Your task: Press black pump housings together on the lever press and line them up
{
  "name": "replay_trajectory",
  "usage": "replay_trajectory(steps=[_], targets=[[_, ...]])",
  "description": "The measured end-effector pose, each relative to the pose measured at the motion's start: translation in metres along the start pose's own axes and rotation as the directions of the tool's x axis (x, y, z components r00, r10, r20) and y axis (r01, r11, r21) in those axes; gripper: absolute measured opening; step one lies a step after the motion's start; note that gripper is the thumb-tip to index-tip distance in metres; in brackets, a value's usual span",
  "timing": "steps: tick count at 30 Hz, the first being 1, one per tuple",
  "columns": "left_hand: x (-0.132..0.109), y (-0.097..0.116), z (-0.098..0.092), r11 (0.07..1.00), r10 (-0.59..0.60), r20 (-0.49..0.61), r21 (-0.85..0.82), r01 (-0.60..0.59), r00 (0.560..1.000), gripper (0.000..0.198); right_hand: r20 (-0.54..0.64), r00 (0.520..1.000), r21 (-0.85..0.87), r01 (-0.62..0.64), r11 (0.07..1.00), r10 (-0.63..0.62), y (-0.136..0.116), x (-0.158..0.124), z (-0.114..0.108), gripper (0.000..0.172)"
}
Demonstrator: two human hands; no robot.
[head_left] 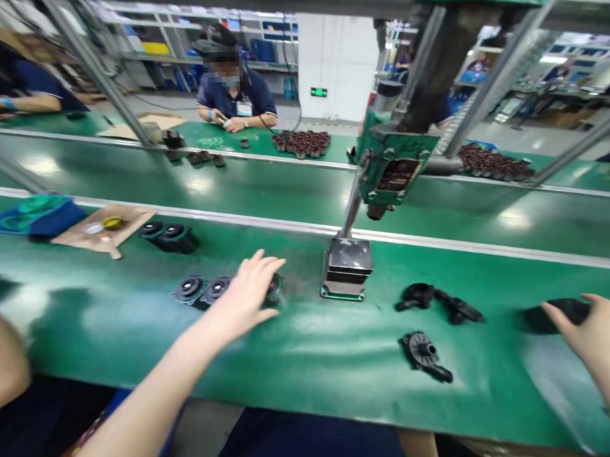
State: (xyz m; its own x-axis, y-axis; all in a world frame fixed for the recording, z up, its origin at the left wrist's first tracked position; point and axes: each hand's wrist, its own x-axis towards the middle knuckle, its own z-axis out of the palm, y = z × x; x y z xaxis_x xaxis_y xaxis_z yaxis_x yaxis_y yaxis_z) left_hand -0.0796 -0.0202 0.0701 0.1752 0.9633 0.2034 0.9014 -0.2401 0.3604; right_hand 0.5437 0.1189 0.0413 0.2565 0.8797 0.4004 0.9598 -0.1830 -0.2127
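Note:
My left hand (247, 290) is over the left-middle of the green bench, fingers stretched out and thumb apart. Just past its fingers, partly hidden by them, is a round black part with a green ring (274, 291). Two similar black motor housings (191, 288) stand left of the hand. At the far right, my right hand (596, 341) has thumb and fingers around a dark black part (558, 315), whose shape is blurred. Between the hands lie black plastic pump covers with spouts: one near the front (423, 351), others farther back (418, 296).
A green press (395, 162) hangs above a metal block (350, 260) on the bench. Back left are more black housings (178, 238), cardboard (125, 225) and a blue bin (59, 220). Across the metal rail, a co-worker (235, 97) sits behind piled small parts (305, 143).

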Motion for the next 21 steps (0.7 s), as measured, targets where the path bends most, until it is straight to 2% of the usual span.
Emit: replay_trajectory(steps=[1,3,6,8,9,11,13,16,18,21], targets=[[-0.002,-0.015,0.001,1.0,-0.012,0.033,0.003,0.012,0.999,0.067,0.016,0.994,-0.056,-0.103,0.993,0.104,0.012,0.003,0.002,0.094],[-0.001,-0.033,0.007,1.0,-0.013,0.072,-0.017,0.014,0.997,0.058,0.038,0.979,-0.116,-0.196,0.974,0.201,0.021,0.007,-0.001,0.096],[0.002,-0.028,0.021,0.998,0.019,0.062,-0.057,-0.015,0.998,0.062,-0.075,0.989,-0.096,-0.136,0.986,0.129,0.002,0.014,-0.018,0.1],[0.002,-0.01,0.031,0.992,0.05,0.081,-0.116,-0.041,0.995,0.065,-0.175,0.985,-0.061,-0.021,0.998,0.01,-0.028,0.013,-0.028,0.099],[0.002,0.002,0.037,0.985,0.067,0.106,-0.163,-0.049,0.992,0.065,-0.185,0.981,-0.037,0.054,0.998,-0.06,-0.047,0.009,-0.031,0.094],[0.002,0.026,0.049,0.96,0.098,0.158,-0.274,-0.052,0.983,0.066,-0.087,0.978,0.008,0.193,0.981,-0.191,-0.091,-0.009,-0.027,0.081],[0.004,0.048,0.062,0.92,0.135,0.181,-0.388,-0.056,0.974,0.067,0.063,0.942,0.054,0.327,0.943,-0.33,-0.137,-0.038,-0.012,0.072],[0.008,0.07,0.08,0.85,0.162,0.162,-0.525,-0.054,0.973,0.071,0.196,0.871,0.08,0.445,0.892,-0.451,-0.191,-0.081,0.018,0.079],[0.009,0.077,0.091,0.813,0.15,0.159,-0.581,-0.03,0.976,0.075,0.242,0.833,0.098,0.489,0.867,-0.497,-0.212,-0.098,0.033,0.08],[0.007,0.078,0.104,0.768,0.108,0.155,-0.64,0.017,0.982,0.081,0.299,0.759,0.158,0.558,0.815,-0.578,-0.223,-0.104,0.039,0.068]])
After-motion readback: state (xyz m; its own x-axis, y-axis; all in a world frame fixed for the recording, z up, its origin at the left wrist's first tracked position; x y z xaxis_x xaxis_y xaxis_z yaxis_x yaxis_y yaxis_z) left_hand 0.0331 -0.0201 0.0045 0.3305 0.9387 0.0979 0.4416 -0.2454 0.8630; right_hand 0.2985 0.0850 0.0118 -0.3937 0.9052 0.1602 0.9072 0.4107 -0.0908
